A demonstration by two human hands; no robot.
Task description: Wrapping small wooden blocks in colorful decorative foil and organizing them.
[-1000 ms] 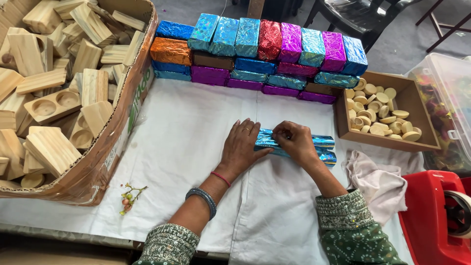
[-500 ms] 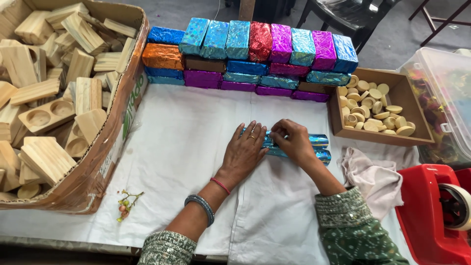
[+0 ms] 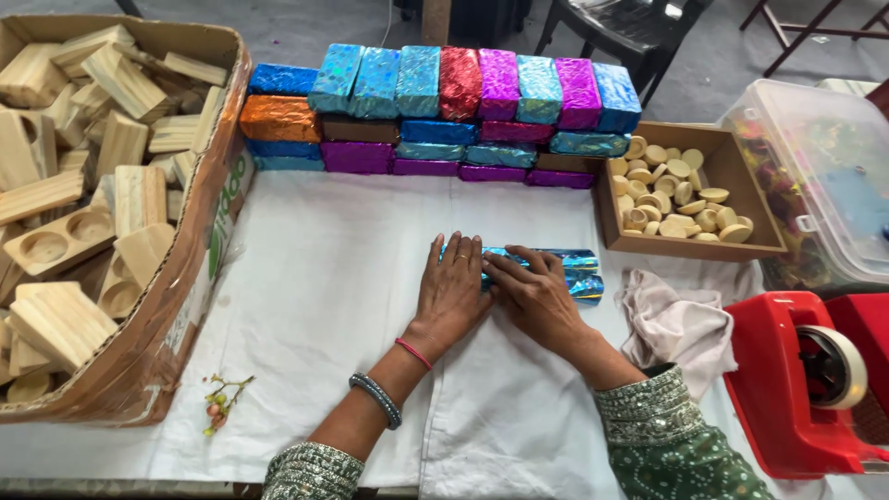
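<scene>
A block partly wrapped in shiny blue foil [image 3: 574, 271] lies on the white cloth [image 3: 324, 306]. My left hand [image 3: 454, 292] lies flat with its fingers spread over the block's left end. My right hand [image 3: 530, 294] presses on the foil just beside it, fingers pointing left. Both hands touch the foil; most of the block under them is hidden. Only its right end shows.
Stacked foil-wrapped blocks [image 3: 444, 111] in blue, purple, red and orange line the far edge. A cardboard box of wooden blocks [image 3: 83, 213] stands at left, a wooden tray of small round pieces [image 3: 681, 194] at right, with a beige rag [image 3: 681, 319], a red tape dispenser [image 3: 815, 380] and a clear bin [image 3: 824, 185].
Both hands have stayed on the blue foil block, shifting slightly along it. The camera view moved a little; nothing else changed.
</scene>
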